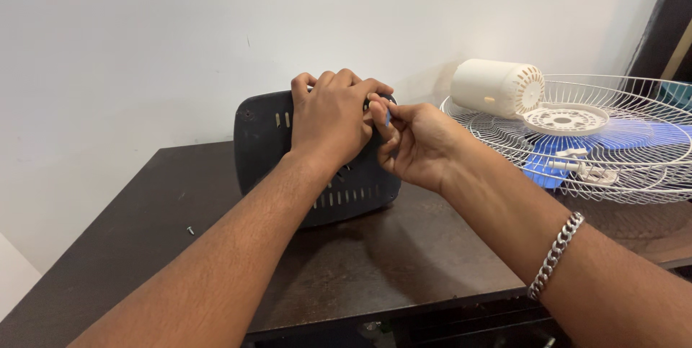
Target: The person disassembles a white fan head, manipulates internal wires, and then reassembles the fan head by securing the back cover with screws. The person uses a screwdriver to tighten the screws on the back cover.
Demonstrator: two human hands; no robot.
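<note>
Both hands working at the top edge of the dark panel.
Left hand [333, 119] is gripping the panel [317, 175], standing upright on the table [404, 254]; right hand [414, 143] is pinching a small blue part [388, 117]. Best keeping the panel braced, pinch straight.

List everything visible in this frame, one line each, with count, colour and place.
Base cover: one, dark grey, slotted, standing on edge mid-table against the wall.
Small blue piece: one, at the cover's top right edge, pinched by the right hand; too small to identify.
Screw: one, silvery, loose on the table left of the cover.
Motor housing: one, cream, lying on the fan guard.
Fan guard: one, white wire, at right.
Fan blade: one, blue, under the guard.
Table: one, dark brown.
Wall: white, behind.
Bracelet: one, silver chain, right wrist.
Left hand: gripping the cover's top.
Right hand: pinching the blue piece.
</note>
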